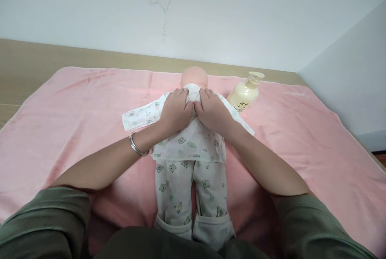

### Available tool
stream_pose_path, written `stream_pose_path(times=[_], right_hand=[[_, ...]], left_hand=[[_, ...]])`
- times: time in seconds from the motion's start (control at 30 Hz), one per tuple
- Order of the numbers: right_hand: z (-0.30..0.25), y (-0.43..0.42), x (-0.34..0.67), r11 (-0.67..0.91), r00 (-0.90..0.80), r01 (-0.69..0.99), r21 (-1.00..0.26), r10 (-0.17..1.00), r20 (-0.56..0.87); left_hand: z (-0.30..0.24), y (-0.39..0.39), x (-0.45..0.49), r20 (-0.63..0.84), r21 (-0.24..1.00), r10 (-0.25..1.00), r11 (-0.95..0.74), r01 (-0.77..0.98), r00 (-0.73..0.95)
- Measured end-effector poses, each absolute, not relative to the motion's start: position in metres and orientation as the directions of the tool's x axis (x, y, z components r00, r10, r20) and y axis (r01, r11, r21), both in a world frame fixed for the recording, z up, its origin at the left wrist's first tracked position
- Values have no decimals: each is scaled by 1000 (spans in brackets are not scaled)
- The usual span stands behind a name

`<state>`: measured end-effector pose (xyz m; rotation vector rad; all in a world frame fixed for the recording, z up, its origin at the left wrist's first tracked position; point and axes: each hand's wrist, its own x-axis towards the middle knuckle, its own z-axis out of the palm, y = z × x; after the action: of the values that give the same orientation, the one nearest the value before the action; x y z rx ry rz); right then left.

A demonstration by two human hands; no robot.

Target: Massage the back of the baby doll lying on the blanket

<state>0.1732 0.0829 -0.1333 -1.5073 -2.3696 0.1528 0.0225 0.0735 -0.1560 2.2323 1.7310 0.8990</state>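
A baby doll lies stretched out on a pink blanket, its bald head pointing away from me and no face showing. It wears a white top and trousers, both printed with small green animals. My left hand lies on the left side of the doll's upper back, fingers extended toward the shoulder. On the other side, my right hand rests the same way. Both thumbs point inward and nearly meet along the middle. Neither hand is wrapped around anything. The doll's sleeves spread out to both sides.
A pale yellow pump bottle leans on the pink blanket, right of the doll's head. Beneath the blanket is a wooden surface, bordered by a white wall at the back. Another wall stands at right.
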Motion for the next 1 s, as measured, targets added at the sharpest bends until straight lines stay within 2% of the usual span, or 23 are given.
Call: stream_pose_path(times=[0.1,0.13,0.2,0.27,0.33,0.4,0.53,0.73,0.9,1.0], right_hand=[[-103,71,183,429,-426,834,-347,900,91],[-95,68,185,423,-413,822,-381,904,113],[-90,64,186,437,-358,799,-413,897,257],[-101,66,182,465,-309,793,-393,864,399],[-123,71,173,486,-307,796,-361,838,452],[-145,78,166,516,-351,785,-344,827,438],[-153,80,163,512,-361,757,-406,846,393],[-142,71,165,545,-341,761,-352,798,498],[-155,75,165,532,-366,742,-409,832,418],[-152,74,166,540,-312,734,-411,807,501]], left_hand=[[-163,77,21,352,618,936,-253,744,25],[-165,76,22,360,653,933,-246,716,-8],[-170,72,22,386,694,921,-250,676,-56],[-172,68,23,416,684,907,-271,677,-58],[-171,67,23,427,643,904,-291,709,-16],[-170,68,23,414,613,910,-285,737,8],[-169,71,22,406,612,914,-269,743,-3],[-172,72,22,385,604,923,-243,759,-11],[-175,74,22,393,579,919,-249,776,2],[-175,75,22,390,576,921,-252,777,10]])
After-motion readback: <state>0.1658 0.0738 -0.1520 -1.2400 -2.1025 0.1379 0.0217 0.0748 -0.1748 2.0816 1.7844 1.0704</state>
